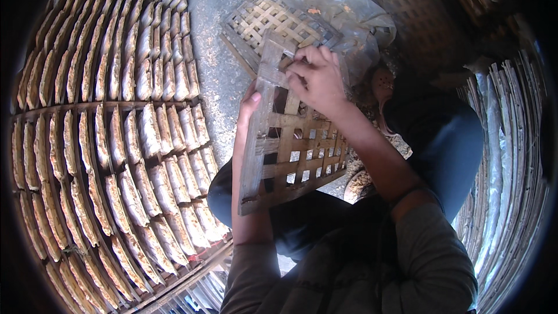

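A wooden frame (254,151) with a woven bamboo lattice stands tilted above my lap, its long left rail toward me. My left hand (250,103) grips that rail from its outer side; the thumb shows on the edge and the other fingers are hidden behind the wood. At the frame's upper corner my right hand (321,80) is closed, fingers curled and pinched together against the top bar. Whatever sits between those fingertips is too small to make out. Beyond the frame, a second woven lattice frame (273,20) lies on the floor.
Racks of pale, rough-edged slabs (139,81) in close rows fill the left side. Crumpled clear plastic sheeting (360,23) lies on the floor at the back. A stack of thin edge-on panels (505,157) stands at the right. Crumbs litter the concrete floor (209,81).
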`<move>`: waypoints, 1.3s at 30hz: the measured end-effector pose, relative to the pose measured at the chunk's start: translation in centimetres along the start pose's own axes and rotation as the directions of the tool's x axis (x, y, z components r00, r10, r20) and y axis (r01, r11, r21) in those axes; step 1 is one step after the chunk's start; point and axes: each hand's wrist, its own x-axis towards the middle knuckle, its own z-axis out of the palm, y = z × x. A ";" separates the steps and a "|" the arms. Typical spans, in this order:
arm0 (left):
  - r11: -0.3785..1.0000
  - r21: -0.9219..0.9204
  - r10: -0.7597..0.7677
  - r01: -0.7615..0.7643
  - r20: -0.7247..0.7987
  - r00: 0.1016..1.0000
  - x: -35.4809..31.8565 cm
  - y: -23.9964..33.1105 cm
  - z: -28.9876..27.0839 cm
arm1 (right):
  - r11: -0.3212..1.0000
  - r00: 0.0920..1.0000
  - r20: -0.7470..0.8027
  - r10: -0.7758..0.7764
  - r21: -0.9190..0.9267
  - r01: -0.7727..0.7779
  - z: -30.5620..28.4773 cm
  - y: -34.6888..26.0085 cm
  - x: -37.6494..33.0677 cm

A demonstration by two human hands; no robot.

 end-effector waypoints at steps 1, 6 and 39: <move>1.000 -0.011 -0.008 0.008 -0.022 1.000 0.0 0.3 0.7 | 0.999 0.999 -0.015 0.049 0.002 -0.049 0.1 0.3 -0.1; 0.998 -0.042 -0.048 0.045 -0.070 0.996 -0.1 2.2 4.0 | 0.888 0.947 0.038 0.319 0.338 -0.312 0.0 -0.3 1.4; 0.961 -0.277 -0.019 -0.003 -0.077 0.997 0.7 1.2 1.9 | 0.882 0.553 0.833 0.031 0.238 -0.407 -4.1 -5.1 -11.0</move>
